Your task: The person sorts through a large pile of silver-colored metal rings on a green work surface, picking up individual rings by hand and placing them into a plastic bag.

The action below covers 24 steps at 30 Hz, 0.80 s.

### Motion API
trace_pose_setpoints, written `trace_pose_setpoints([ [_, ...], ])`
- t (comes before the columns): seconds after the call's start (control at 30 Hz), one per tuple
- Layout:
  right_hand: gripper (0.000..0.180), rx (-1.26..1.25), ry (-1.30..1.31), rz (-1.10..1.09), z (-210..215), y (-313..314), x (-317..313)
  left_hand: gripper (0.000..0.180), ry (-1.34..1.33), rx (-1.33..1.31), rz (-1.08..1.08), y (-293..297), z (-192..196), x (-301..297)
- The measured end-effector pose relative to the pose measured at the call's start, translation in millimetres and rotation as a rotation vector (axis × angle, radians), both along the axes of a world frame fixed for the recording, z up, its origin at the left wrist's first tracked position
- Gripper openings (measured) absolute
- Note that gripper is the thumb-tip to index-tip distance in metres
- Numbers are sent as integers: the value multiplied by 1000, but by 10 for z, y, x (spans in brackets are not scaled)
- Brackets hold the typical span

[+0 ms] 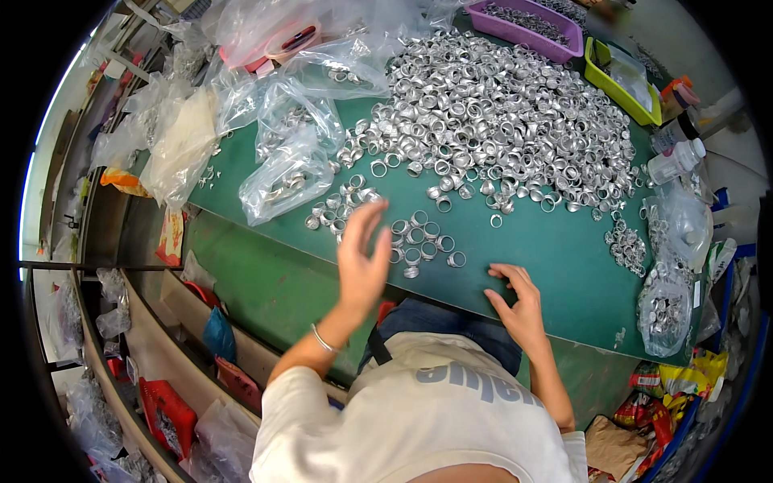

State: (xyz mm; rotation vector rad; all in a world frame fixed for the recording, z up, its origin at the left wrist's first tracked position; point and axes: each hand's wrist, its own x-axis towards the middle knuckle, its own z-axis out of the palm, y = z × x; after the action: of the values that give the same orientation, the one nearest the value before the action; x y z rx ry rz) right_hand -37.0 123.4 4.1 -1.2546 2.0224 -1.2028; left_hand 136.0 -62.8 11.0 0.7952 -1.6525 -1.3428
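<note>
Silvery metal rings [499, 121] lie in a broad heap on the green tabletop [555, 274]. My left hand [362, 262] is between two small groups of rings near the front edge, thumb and fingers apart, nothing visible in it. Just right of it lies one of these groups, the sorted-looking rings [419, 235]; the other, a looser cluster of rings [342, 203], is partly behind my fingers. Farther right, my right hand [519, 302] hovers by the table's front edge with its fingers bent and spread from the thumb. It appears to hold nothing.
Clear plastic bags [294, 173] with rings lie at the left. A purple basket [527, 30] and a yellow-green basket [620, 84] stand at the back right. A white bottle [676, 163] and a bag of small parts [668, 310] line the right side. Shelving [145, 338] stands lower left.
</note>
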Motion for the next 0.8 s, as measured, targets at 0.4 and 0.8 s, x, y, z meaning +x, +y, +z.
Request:
trace_pose_setpoints([
  [0.4,75,3,42,373,-207,-704,-20,98,-548,-468,-132,312,-498,-78],
  [0.8,81,-148,442,516,-242,-1124,40,37,362,49,-7,867,-632,272],
])
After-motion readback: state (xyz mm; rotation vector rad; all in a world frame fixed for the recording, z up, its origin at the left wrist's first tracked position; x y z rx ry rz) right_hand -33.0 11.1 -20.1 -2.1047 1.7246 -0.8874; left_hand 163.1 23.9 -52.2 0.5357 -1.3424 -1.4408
